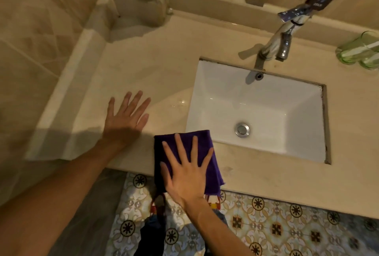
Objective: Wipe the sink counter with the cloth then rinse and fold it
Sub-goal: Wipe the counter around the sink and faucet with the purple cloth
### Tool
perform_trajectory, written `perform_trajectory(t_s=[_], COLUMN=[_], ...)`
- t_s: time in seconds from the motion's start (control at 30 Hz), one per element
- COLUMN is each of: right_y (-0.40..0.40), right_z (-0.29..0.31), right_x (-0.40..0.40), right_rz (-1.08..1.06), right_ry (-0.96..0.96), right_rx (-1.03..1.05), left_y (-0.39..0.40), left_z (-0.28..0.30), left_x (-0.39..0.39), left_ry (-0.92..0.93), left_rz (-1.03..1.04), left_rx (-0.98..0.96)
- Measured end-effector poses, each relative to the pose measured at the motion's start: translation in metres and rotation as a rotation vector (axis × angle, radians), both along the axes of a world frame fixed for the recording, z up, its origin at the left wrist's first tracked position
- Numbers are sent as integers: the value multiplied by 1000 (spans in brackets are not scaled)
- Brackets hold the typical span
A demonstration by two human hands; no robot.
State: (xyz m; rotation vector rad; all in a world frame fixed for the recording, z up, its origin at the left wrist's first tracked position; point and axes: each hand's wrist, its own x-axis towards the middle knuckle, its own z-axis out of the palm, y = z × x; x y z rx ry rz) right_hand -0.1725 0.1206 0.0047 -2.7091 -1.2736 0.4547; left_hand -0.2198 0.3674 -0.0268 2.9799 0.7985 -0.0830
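**Pressing the purple cloth flat at the front edge**

Pressing down on the cloth (207, 153), the right hand (185, 170) lies flat with all fingers spread wide, palm on the fabric, gripping nothing. That purple cloth sits folded on the front strip of the desk (266, 173), its far corner reaching over the near-left rim of the sink (266, 99), its near edge hanging just past the front of the desk above the floor (287, 225). Over to the left, the left hand (127, 115) is planted on bare desk, fingers fanned out and flat, well apart from the cloth. The white sink is beside it, drain (242, 129) shining near the cloth's top corner. Behind the sink stands the tap (276, 44), and at the far right two green glasses (361, 50) sit on the desk by the wall. Patterned tiles cover the floor below.
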Motion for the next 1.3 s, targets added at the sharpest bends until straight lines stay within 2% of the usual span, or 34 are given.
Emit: perform_trajectory(t_s=[0.07, 0.47, 0.73, 1.1, 1.3], right_y=[12, 63, 157, 259, 293], right_z=[-2, -8, -18, -15, -13], right_x=[-7, 19, 124, 274, 322], right_rz=[-3, -118, -157, -203, -175], right_ry=[-3, -12, -85, -123, -138], right_rx=[6, -27, 68, 28, -21], left_y=[3, 0, 4, 4, 3], left_z=[-4, 6, 7, 13, 14], left_x=[-1, 0, 2, 6, 6], left_ry=[-59, -35, -7, 53, 17], left_rz=[-32, 6, 4, 17, 20], left_rx=[63, -36, -79, -68, -68])
